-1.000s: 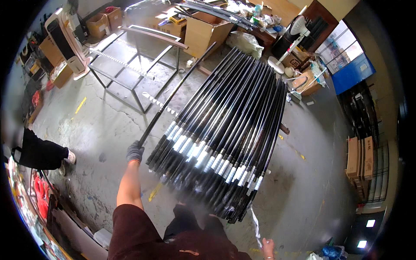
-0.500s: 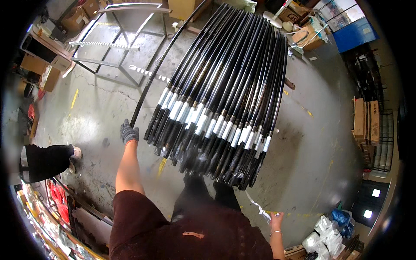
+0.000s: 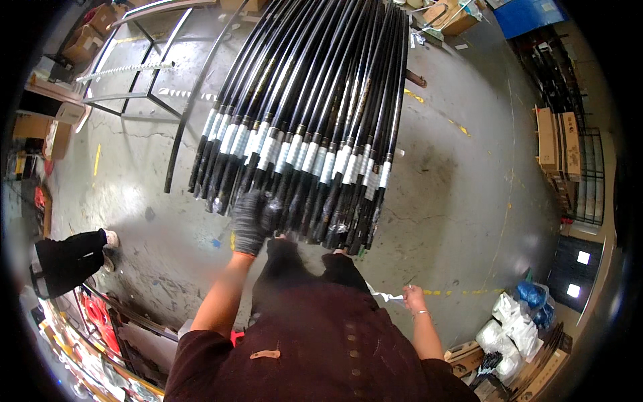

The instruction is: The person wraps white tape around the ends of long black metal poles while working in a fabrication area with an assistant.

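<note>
A row of long black glossy poles (image 3: 301, 100), each with a whitish band near its close end, lies side by side in front of me. Clear wrap covers several of the near ends. My left hand (image 3: 252, 221), in a dark grey glove, is at these ends on the left; motion blur smears its fingers, so its grip is unclear. One separate black pole (image 3: 179, 144) lies left of the row, apart from my hand. Low on the right, my bare right hand (image 3: 414, 298) is closed on a white strip (image 3: 387, 296) that trails left. A thin tip pokes up from its fingers.
A metal frame (image 3: 127, 96) stands at the far left. Another person's dark-trousered leg (image 3: 70, 261) is at left, above cluttered shelving (image 3: 100, 348). Cardboard boxes (image 3: 559, 144) and plastic bags (image 3: 512, 328) line the right side. Grey floor (image 3: 455, 221) surrounds the poles.
My left hand has let go of the separate pole and moved right to the row's near ends. My right hand, still with the strip, has moved slightly up and left. The view has shifted.
</note>
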The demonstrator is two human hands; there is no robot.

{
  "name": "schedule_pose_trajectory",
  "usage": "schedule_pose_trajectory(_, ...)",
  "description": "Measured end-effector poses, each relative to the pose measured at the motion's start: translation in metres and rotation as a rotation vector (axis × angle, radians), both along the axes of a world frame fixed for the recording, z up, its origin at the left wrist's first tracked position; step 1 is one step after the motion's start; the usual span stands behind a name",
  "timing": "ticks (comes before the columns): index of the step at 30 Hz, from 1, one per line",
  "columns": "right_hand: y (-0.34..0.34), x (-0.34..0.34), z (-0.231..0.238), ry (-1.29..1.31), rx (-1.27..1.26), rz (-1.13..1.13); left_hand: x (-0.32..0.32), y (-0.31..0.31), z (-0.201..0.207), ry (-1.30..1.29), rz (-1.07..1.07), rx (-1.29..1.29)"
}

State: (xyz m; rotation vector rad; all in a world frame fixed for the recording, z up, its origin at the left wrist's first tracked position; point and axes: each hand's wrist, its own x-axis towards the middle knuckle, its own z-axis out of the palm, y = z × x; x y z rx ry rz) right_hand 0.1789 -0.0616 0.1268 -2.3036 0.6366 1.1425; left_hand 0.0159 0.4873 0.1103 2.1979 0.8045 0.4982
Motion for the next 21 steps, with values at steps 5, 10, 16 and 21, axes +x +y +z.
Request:
schedule_pose_trajectory(5, -0.044, 0.043, -0.045, -0.097, 0.117, 0.207, 0.079, -0.128, 0.029, 0.137, -0.378, 0.022)
schedule_pose_trajectory(10, -0.094, 0.06, -0.037, -0.131, 0.238, 0.165, 0.156, -0.237, 0.008, 0.517, -0.391, -0.096)
schedule_pose_trajectory(16, -0.2, 0.055, -0.026, -0.064, 0.231, 0.2, 0.2, -0.282, -0.059, 0.727, -0.272, 0.248)
schedule_pose_trajectory(21, -0.237, 0.071, -0.033, -0.079, 0.243, 0.268, 0.22, -0.293, -0.051, 0.936, -0.222, 0.246)
